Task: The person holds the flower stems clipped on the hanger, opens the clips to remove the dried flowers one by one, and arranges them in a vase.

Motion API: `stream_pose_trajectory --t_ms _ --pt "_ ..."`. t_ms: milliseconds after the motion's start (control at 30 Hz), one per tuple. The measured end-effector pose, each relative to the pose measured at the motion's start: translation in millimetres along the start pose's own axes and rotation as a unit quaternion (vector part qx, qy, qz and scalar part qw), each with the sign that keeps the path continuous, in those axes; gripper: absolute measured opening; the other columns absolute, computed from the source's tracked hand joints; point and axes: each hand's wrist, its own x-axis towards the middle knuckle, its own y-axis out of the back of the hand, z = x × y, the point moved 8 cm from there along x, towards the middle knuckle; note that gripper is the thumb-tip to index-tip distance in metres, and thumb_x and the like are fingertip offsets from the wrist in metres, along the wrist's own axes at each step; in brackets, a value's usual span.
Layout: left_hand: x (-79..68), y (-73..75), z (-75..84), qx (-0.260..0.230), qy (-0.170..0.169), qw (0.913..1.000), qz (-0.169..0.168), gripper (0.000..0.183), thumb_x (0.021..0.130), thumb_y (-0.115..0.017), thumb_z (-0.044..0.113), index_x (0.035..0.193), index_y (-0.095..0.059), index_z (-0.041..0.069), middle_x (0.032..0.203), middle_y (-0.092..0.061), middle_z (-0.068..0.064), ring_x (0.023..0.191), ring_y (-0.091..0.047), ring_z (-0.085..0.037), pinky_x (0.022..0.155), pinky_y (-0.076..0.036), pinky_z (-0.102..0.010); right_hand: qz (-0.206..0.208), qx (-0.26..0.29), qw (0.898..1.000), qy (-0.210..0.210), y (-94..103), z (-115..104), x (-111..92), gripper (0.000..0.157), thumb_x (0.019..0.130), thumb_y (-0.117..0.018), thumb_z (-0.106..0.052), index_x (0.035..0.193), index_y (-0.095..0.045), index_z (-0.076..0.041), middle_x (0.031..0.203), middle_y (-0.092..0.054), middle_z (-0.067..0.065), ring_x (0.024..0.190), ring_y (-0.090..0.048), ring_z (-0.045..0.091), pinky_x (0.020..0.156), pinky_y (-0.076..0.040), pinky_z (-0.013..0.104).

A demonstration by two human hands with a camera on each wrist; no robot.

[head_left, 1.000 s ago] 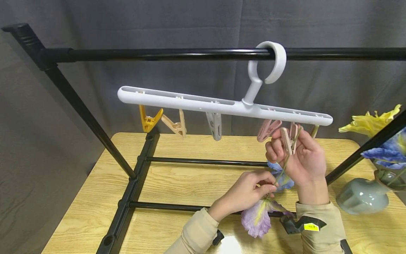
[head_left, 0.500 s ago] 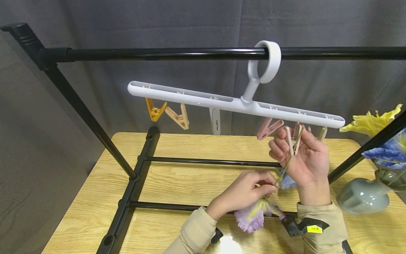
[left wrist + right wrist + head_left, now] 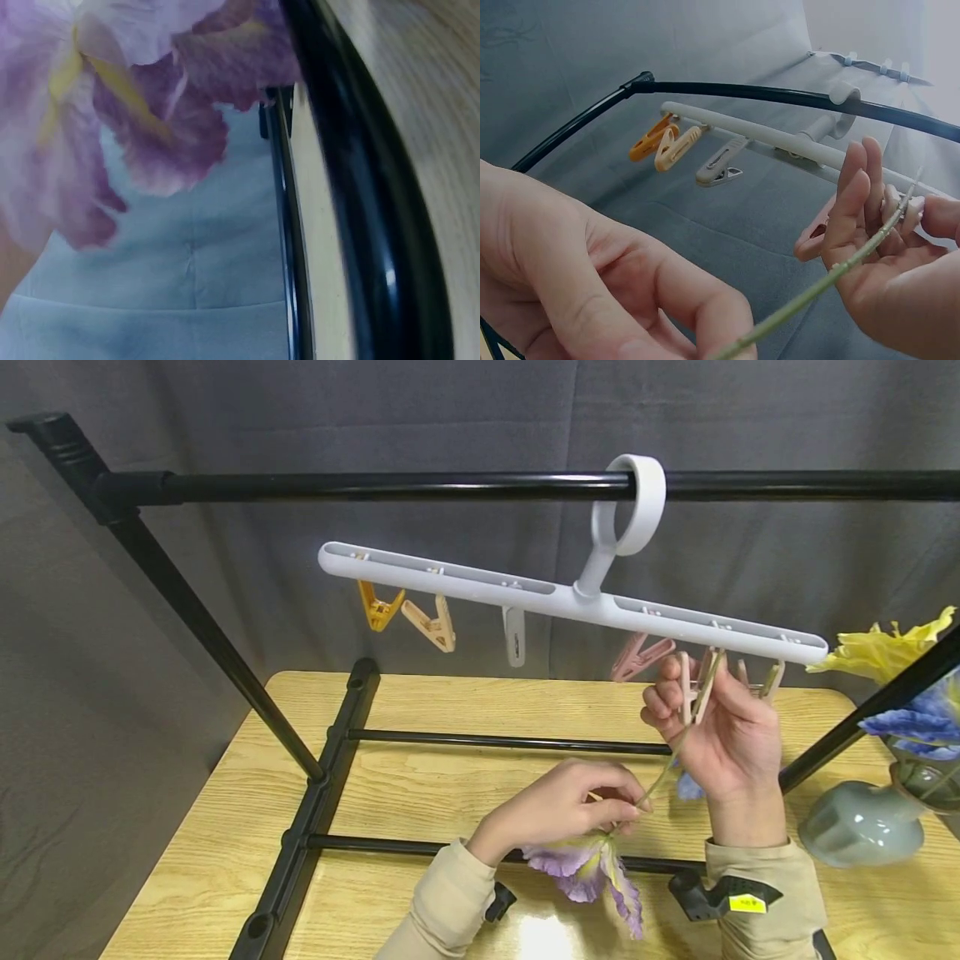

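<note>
From the black rail hangs a white hanger (image 3: 555, 597), its right end lower. My right hand (image 3: 731, 735) pinches a pale pink clothes peg (image 3: 693, 693) on it. The flower stem (image 3: 821, 289) runs up to this peg; whether the peg's jaws bite it I cannot tell. My left hand (image 3: 573, 806) pinches the stem lower down, near the purple flower (image 3: 588, 868), whose petals (image 3: 157, 127) fill the upper left wrist view. Left of my right hand hangs a dusty pink peg (image 3: 641, 657); to its right, a greenish peg (image 3: 772, 681).
Grey (image 3: 514, 635), beige (image 3: 435, 625) and orange (image 3: 378, 610) pegs hang along the left half. A blue petal (image 3: 688, 783) shows behind my right hand. A grey-green vase (image 3: 862, 822) with yellow and blue flowers stands right. Black rack bars (image 3: 480, 741) cross the wooden table.
The hanger has shifted right and tilted more, its left end rising. My right hand moved slightly right with the peg. My left hand drew the purple flower leftward.
</note>
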Motion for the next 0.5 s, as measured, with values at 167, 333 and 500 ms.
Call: stream_pose_trajectory --t_ms 167,333,500 --pt "-0.8 -1.3 5.6 0.015 -0.021 0.999 -0.038 0.013 0.104 -0.064 0.009 0.111 -0.073 0.004 0.092 -0.072 0.0 0.079 -0.059 0.005 0.077 -0.052 -0.014 0.018 -0.021 1.0 0.005 3.7 -2 -1 0.048 0.113 -0.02 -0.015 0.106 -0.056 0.016 0.11 -0.059 0.035 0.093 -0.061 0.044 0.084 -0.048 0.048" --pt "-1.6 -1.0 11.2 0.008 -0.024 0.9987 -0.045 0.013 0.105 -0.062 0.009 0.11 -0.073 0.005 0.09 -0.071 0.0 0.078 -0.062 0.004 0.075 -0.053 -0.016 0.03 -0.081 0.996 -0.001 6.1 -1 1 0.049 0.114 -0.021 -0.018 0.111 -0.057 0.014 0.109 -0.063 0.033 0.089 -0.064 0.039 0.079 -0.05 0.044" --pt "-3.8 3.5 11.7 -0.008 -0.006 0.9996 -0.027 0.014 0.105 -0.061 0.009 0.112 -0.072 0.005 0.087 -0.072 -0.001 0.076 -0.065 0.004 0.075 -0.055 -0.017 0.052 -0.157 0.986 -0.009 9.7 -2 3 0.054 0.116 -0.023 -0.021 0.12 -0.06 0.018 0.101 -0.07 0.029 0.088 -0.07 0.034 0.077 -0.056 0.041"
